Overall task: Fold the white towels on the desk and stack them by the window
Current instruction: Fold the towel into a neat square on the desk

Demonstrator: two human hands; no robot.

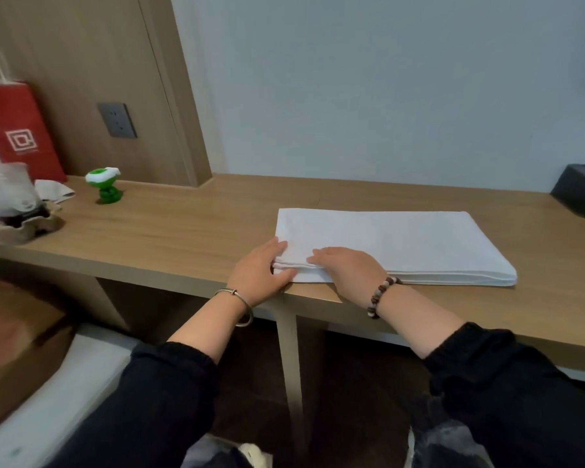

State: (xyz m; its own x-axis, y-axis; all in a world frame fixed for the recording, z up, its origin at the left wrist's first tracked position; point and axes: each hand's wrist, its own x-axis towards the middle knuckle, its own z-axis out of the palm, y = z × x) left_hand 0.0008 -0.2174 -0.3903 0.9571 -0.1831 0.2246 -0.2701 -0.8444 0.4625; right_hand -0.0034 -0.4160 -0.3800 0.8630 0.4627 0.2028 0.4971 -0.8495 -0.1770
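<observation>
A white towel (402, 243), folded into a long flat rectangle of several layers, lies on the wooden desk (183, 228) near its front edge. My left hand (260, 270) holds the towel's near left corner, fingers on top and thumb along the front edge below the layers. My right hand (347, 265) rests on top of the towel just right of that corner, with its fingers pointing left along the near edge. Both wrists wear bracelets and both arms are in dark sleeves.
At the desk's far left stand a red paper bag (17, 130), a green and white toy (105, 185) and a cardboard tray with plastic wrap (17, 211). A black box (581, 194) sits at the far right by the wall. A desk leg (289, 359) stands below the towel's corner.
</observation>
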